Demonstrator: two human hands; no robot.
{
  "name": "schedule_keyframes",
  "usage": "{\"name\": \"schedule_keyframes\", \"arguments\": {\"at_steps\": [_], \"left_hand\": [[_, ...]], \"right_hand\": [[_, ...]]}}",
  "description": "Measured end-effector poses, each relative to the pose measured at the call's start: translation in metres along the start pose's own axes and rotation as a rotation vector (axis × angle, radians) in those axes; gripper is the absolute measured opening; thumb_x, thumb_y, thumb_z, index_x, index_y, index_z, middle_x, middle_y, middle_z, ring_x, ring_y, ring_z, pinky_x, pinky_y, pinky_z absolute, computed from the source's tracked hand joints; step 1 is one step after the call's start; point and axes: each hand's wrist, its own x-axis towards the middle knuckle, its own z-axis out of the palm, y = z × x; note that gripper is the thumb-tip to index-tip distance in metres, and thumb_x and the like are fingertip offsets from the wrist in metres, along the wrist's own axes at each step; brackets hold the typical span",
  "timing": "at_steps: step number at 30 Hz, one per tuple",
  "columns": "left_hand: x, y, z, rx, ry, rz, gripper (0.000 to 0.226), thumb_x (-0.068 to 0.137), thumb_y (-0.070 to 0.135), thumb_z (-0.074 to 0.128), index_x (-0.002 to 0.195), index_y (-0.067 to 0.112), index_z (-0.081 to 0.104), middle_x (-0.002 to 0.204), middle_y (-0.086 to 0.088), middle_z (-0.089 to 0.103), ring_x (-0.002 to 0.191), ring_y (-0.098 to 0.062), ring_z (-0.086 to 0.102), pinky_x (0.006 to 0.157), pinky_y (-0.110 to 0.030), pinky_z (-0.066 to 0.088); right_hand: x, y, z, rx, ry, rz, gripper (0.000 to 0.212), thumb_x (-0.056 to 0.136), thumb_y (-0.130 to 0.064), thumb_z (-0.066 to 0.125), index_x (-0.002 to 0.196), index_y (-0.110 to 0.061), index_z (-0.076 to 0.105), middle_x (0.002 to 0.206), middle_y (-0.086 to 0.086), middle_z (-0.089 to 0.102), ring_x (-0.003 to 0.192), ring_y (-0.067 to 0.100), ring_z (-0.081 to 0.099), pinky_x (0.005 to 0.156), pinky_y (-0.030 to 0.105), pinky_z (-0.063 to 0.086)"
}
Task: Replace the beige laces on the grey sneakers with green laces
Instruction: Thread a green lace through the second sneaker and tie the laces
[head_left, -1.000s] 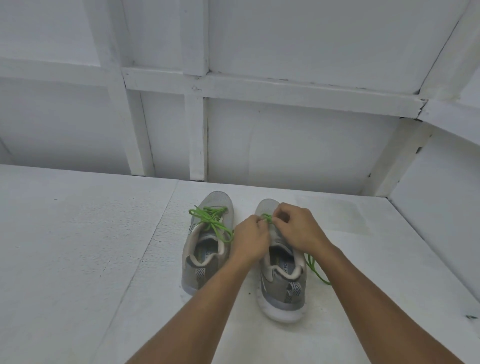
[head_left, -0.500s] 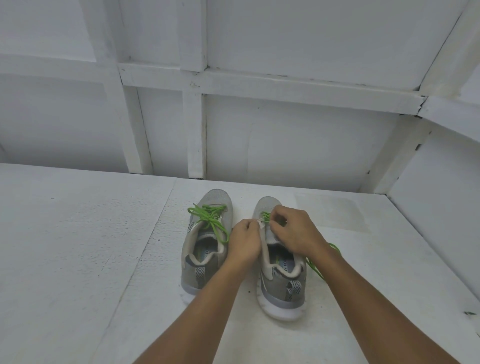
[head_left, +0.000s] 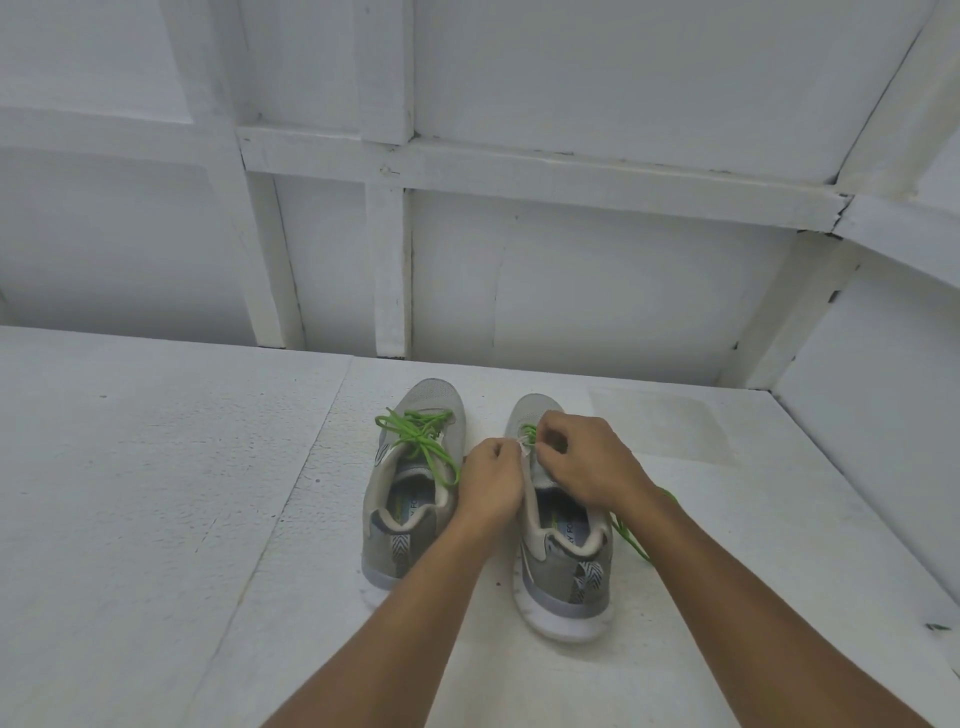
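Two grey sneakers stand side by side on the white table, toes pointing away from me. The left sneaker (head_left: 402, 512) carries a green lace (head_left: 418, 434) tied loosely over its front. On the right sneaker (head_left: 563, 566), both hands work at the eyelets near the toe. My left hand (head_left: 491, 483) pinches the sneaker's left eyelet edge. My right hand (head_left: 584, 465) pinches the right sneaker's green lace (head_left: 529, 432) at the front eyelets. A loose length of that lace trails on the table behind my right wrist. No beige lace shows.
The white table (head_left: 156, 493) spreads wide to the left and in front of the sneakers. A white panelled wall (head_left: 571, 270) rises just behind the toes, and a side wall (head_left: 883, 441) closes the right. A small dark speck (head_left: 935, 627) lies near the right edge.
Both hands have shifted slightly toward the toe of the right sneaker. The loose green lace beside my right wrist has moved a little. The left sneaker has stayed put.
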Motion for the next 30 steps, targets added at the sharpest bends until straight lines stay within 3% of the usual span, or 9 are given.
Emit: {"name": "schedule_keyframes", "arguments": {"at_steps": [6,10,14,17,20,22,24,27,30], "left_hand": [[0.012,0.018,-0.002,-0.025,-0.096,-0.128,0.032,0.093,0.026,0.041,0.102,0.005,0.064,0.098,-0.017,0.064,0.085,-0.024,0.053,0.087,-0.038,0.049],[0.025,0.022,-0.001,0.029,-0.09,-0.171,0.034,0.095,0.013,0.049,0.12,-0.007,0.06,0.123,-0.025,0.062,0.086,-0.022,0.053,0.081,-0.034,0.05],[0.029,0.033,-0.001,0.059,0.039,-0.1,0.029,0.098,0.014,0.049,0.113,-0.006,0.062,0.116,-0.023,0.064,0.092,-0.029,0.061,0.075,-0.029,0.045],[0.027,0.066,-0.016,-0.176,0.194,0.045,0.023,0.101,0.019,0.043,0.087,0.007,0.058,0.09,-0.012,0.067,0.094,-0.032,0.066,0.086,-0.042,0.054],[0.029,0.135,-0.057,-0.667,0.188,0.195,0.022,0.104,0.014,0.039,0.083,0.012,0.046,0.074,-0.004,0.057,0.062,-0.019,0.066,0.062,-0.031,0.056],[0.029,0.177,-0.094,-0.76,0.175,0.324,0.021,0.104,0.014,0.041,0.084,0.013,0.047,0.07,-0.001,0.051,0.044,-0.008,0.052,0.043,-0.021,0.041],[0.033,0.196,-0.119,-0.609,0.136,0.397,0.017,0.101,0.013,0.045,0.086,0.014,0.052,0.07,0.001,0.05,0.04,-0.005,0.038,0.039,-0.018,0.028],[0.033,0.173,-0.107,-0.058,-0.092,0.388,0.018,0.085,0.002,0.058,0.102,0.008,0.061,0.065,0.004,0.064,0.036,-0.003,0.043,0.036,-0.015,0.03],[0.031,0.112,-0.059,0.711,-0.396,0.243,0.033,0.095,0.01,0.053,0.127,0.007,0.056,0.108,-0.006,0.072,0.082,-0.013,0.068,0.069,-0.023,0.052]], "right_hand": [[0.002,-0.007,0.002,-0.116,-0.003,-0.009,0.012,0.097,-0.028,0.048,0.095,-0.02,0.058,0.095,0.0,0.066,0.087,0.022,0.057,0.073,0.033,0.045],[-0.002,-0.005,0.007,-0.109,0.031,0.019,0.014,0.098,-0.027,0.048,0.099,-0.02,0.06,0.096,0.001,0.065,0.092,0.024,0.056,0.081,0.037,0.044],[-0.011,0.003,0.007,-0.128,0.201,0.051,0.02,0.09,-0.027,0.059,0.11,-0.022,0.06,0.109,-0.001,0.058,0.106,0.023,0.045,0.084,0.035,0.034],[-0.029,0.007,0.0,-0.004,0.414,0.191,0.026,0.083,-0.028,0.069,0.105,-0.018,0.059,0.102,0.0,0.054,0.1,0.021,0.045,0.079,0.034,0.036],[-0.045,0.004,-0.003,0.262,0.334,0.368,0.027,0.083,-0.035,0.071,0.094,-0.016,0.056,0.09,-0.002,0.056,0.082,0.015,0.053,0.066,0.029,0.043],[-0.051,0.002,0.0,0.354,0.291,0.421,0.025,0.085,-0.037,0.069,0.086,-0.015,0.058,0.081,-0.003,0.059,0.07,0.009,0.054,0.057,0.022,0.042],[-0.052,0.001,0.003,0.417,0.31,0.447,0.025,0.087,-0.038,0.067,0.084,-0.014,0.06,0.077,-0.005,0.06,0.066,0.005,0.054,0.053,0.018,0.039],[-0.053,0.0,0.007,0.473,0.329,0.476,0.024,0.087,-0.039,0.066,0.084,-0.016,0.06,0.08,-0.007,0.061,0.071,0.005,0.055,0.056,0.02,0.039],[-0.054,0.001,0.011,0.51,0.35,0.493,0.023,0.087,-0.042,0.066,0.083,-0.019,0.06,0.082,-0.005,0.062,0.075,0.009,0.058,0.058,0.023,0.041]]}}
